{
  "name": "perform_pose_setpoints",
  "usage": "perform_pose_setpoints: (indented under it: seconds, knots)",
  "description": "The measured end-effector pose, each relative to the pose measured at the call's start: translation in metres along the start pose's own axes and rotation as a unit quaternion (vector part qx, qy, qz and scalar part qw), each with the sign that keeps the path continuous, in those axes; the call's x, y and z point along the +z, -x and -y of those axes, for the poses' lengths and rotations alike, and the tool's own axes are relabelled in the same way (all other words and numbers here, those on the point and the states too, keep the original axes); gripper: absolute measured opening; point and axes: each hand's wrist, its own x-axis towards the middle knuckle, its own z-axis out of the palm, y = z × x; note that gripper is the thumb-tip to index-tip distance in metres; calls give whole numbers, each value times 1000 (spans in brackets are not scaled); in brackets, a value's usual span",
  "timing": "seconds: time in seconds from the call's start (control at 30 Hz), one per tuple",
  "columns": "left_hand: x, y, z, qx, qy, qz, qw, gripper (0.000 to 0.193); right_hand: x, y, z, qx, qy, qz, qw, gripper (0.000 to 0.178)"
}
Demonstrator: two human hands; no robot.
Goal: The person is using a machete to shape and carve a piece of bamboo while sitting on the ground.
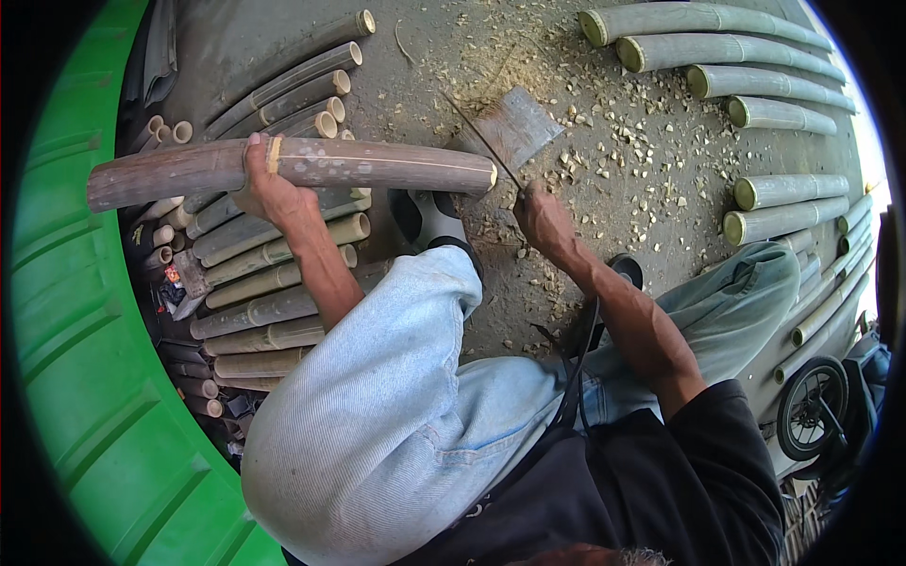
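Bamboo section (pixel 387 165), brown-grey and mottled, held crosswise over the left foot, well above the ground, running from near the green ridged panel (pixel 75 358) to just beside the right hand. Pale ring at one node; cut right end shows a light rim.

Left hand (pixel 271 191): closed around the section's near side at the pale ring, left of its middle. Right hand (pixel 547 224): closed in a fist on a long-bladed knife (pixel 483 141), handle hidden in the palm. Blade seen nearly edge-on, thin and dark, slanting up-left past the section's cut end; cannot tell whether they touch.

Beyond the blade, a flat grey slab (pixel 528 123) on the ground. Wood chips (pixel 646 146) strewn widely around it, thickest above and to the right.

Left side: stacked bamboo lengths (pixel 264 308), brown to greenish, cut ends mostly facing right, some lying partly under the held section. Upper right: pale green poles (pixel 727 49) in a spaced row, more below them along the right edge.

Person seated low in faded jeans (pixel 368 387), knees apart. Spoked wheel (pixel 813 407) at lower right.
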Motion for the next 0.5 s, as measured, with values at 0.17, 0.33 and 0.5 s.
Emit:
perform_pose_setpoints:
  seconds: [0.17,0.33,0.5]
  knots:
    - [1,7,-8,-40,-31,-23,998,51,6,6,-36,28,50,54,997,23]
    - [7,-1,-6,-18,-7,-65,998,52,-14,-2,7,32,77,26,996,23]
    - [-1,-5,0,0,6,-68,998,70,-11,-8,28,-78,-16,-65,995,23]
